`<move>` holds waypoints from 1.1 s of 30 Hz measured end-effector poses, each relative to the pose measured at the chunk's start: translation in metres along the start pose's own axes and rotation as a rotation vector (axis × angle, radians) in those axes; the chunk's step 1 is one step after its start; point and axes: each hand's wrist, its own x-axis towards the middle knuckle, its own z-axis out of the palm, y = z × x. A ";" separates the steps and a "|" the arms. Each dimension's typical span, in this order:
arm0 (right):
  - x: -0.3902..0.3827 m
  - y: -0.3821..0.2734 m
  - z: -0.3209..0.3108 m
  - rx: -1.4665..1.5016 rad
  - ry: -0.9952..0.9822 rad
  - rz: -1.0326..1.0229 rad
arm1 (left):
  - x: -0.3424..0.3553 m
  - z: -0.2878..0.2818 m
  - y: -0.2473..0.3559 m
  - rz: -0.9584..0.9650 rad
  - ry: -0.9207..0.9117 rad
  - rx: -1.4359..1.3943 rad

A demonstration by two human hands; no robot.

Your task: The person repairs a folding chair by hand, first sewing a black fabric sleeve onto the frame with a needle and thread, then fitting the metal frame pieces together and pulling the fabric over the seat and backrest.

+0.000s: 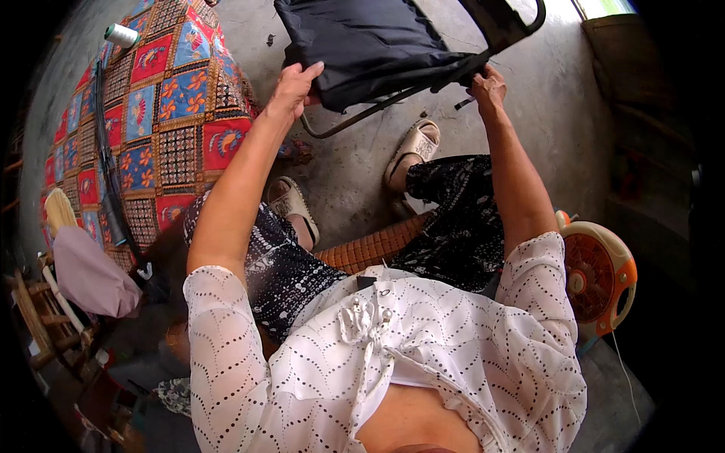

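Note:
A black fabric seat (370, 53) is stretched on the dark tubular frame (517, 26) of what looks like a folding chair, in front of me at the top of the view. At its near left corner, my left hand (291, 92) grips the fabric edge, one digit lying along the top and the other fingers partly hidden. My right hand (489, 89) is closed at the right side, where the fabric meets the frame. Its fingertips are partly hidden there. A small dark strap or tool end (463, 103) sticks out beside that hand.
To the left, a patterned cloth (178, 102) covers a surface bearing a thread spool (121, 35) and a bundle of long black strips (106, 162). An orange and white fan (596, 275) stands at my right, its cord trailing. I sit on a woven brown seat (377, 245) above the concrete floor (347, 162).

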 end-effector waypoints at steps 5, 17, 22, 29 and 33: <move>0.004 0.002 -0.004 0.169 -0.005 0.165 | 0.009 0.017 0.022 0.097 -0.029 -0.102; -0.004 -0.004 -0.022 0.243 -0.467 0.281 | 0.051 -0.007 -0.001 0.271 0.124 -0.308; -0.002 -0.011 -0.027 -0.119 -0.533 0.184 | 0.051 -0.007 0.007 0.239 0.105 -0.280; -0.086 -0.084 -0.025 -0.731 -1.171 -0.294 | 0.037 -0.001 0.019 0.219 0.028 -0.356; -0.124 -0.138 -0.001 -0.133 -0.938 -0.582 | 0.025 0.007 0.025 0.169 -0.065 -0.412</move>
